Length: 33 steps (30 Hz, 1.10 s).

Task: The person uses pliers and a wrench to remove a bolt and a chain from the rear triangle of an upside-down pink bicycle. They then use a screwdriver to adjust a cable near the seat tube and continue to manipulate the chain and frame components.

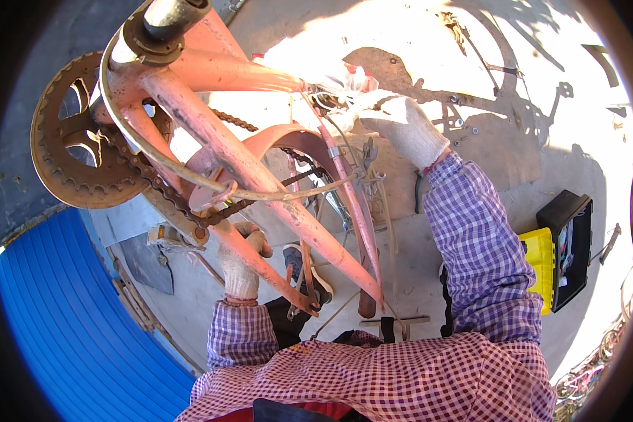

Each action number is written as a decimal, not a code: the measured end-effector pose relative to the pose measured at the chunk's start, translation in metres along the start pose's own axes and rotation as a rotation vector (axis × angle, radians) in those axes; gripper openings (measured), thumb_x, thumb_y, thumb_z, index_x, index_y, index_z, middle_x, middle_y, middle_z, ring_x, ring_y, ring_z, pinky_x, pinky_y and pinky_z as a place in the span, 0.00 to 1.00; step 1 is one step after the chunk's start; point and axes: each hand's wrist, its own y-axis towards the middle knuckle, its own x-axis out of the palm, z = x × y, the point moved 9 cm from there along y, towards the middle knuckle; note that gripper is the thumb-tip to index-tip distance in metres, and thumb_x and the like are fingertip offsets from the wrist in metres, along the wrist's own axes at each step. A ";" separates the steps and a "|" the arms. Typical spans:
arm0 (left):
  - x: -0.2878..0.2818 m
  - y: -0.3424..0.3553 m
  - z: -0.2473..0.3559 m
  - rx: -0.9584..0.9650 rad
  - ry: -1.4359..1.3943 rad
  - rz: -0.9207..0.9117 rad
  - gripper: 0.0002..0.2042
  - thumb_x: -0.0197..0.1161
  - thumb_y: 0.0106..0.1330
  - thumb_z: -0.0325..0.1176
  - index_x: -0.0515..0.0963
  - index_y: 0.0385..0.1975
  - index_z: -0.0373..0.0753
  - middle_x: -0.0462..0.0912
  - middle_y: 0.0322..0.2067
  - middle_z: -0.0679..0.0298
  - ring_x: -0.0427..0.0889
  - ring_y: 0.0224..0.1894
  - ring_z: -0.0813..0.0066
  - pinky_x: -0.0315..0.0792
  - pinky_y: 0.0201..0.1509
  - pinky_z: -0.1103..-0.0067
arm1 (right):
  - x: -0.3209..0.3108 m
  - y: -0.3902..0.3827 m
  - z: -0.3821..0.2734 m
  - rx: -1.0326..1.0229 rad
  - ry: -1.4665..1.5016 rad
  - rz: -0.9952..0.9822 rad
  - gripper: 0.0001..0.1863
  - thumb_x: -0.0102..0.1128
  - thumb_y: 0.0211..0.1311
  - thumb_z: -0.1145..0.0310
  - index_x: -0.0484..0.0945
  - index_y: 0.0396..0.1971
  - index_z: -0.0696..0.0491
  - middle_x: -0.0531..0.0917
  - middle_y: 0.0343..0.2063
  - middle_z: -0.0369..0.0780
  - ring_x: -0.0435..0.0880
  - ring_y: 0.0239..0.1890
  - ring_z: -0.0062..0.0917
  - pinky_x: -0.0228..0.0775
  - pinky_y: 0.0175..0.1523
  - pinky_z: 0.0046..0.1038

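A worn pink bicycle frame stands tilted in front of me, with a rusty chainring and a slack chain on it. My left hand, in a pale knit glove, is closed around a lower tube of the frame, which hides part of its fingers. At the frame's far end, my gloved right hand is closed on a crumpled white cloth pressed against the pink tubes. Glare blurs those fingertips, and whether the white thing is cloth or thin plastic is hard to tell. A curved pink mudguard and loose cables hang between the hands.
An open black and yellow toolbox lies at the right. Several small metal parts rest on a cardboard sheet. Blue corrugated sheeting fills the lower left. Tangled wires lie at the lower right.
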 end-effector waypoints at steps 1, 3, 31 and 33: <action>-0.001 0.002 0.003 0.035 0.042 0.016 0.16 0.65 0.58 0.27 0.79 0.45 0.28 0.83 0.21 0.60 0.78 0.17 0.72 0.73 0.23 0.77 | 0.007 0.002 0.007 -0.054 0.004 0.007 0.11 0.66 0.63 0.71 0.86 0.45 0.53 0.89 0.44 0.42 0.88 0.43 0.32 0.82 0.51 0.29; 0.004 0.000 0.008 0.092 -0.061 -0.045 0.13 0.66 0.57 0.28 0.81 0.42 0.30 0.84 0.21 0.61 0.79 0.18 0.71 0.74 0.25 0.76 | 0.020 0.001 0.018 -0.167 0.015 -0.016 0.13 0.63 0.67 0.70 0.85 0.50 0.52 0.88 0.49 0.41 0.87 0.48 0.30 0.80 0.55 0.28; 0.045 -0.036 0.052 -0.149 0.198 -0.127 0.07 0.64 0.65 0.31 0.79 0.34 0.33 0.81 0.21 0.63 0.80 0.23 0.75 0.74 0.31 0.78 | 0.123 -0.037 0.063 0.452 0.219 -0.852 0.24 0.43 0.76 0.54 0.84 0.54 0.53 0.87 0.52 0.45 0.86 0.54 0.35 0.75 0.60 0.35; 0.050 -0.037 0.049 -0.158 0.272 -0.178 0.09 0.63 0.66 0.34 0.79 0.35 0.33 0.82 0.21 0.63 0.80 0.24 0.74 0.74 0.34 0.77 | 0.131 -0.048 0.069 0.556 0.279 -0.936 0.28 0.41 0.75 0.50 0.82 0.57 0.52 0.85 0.56 0.47 0.84 0.57 0.37 0.74 0.62 0.37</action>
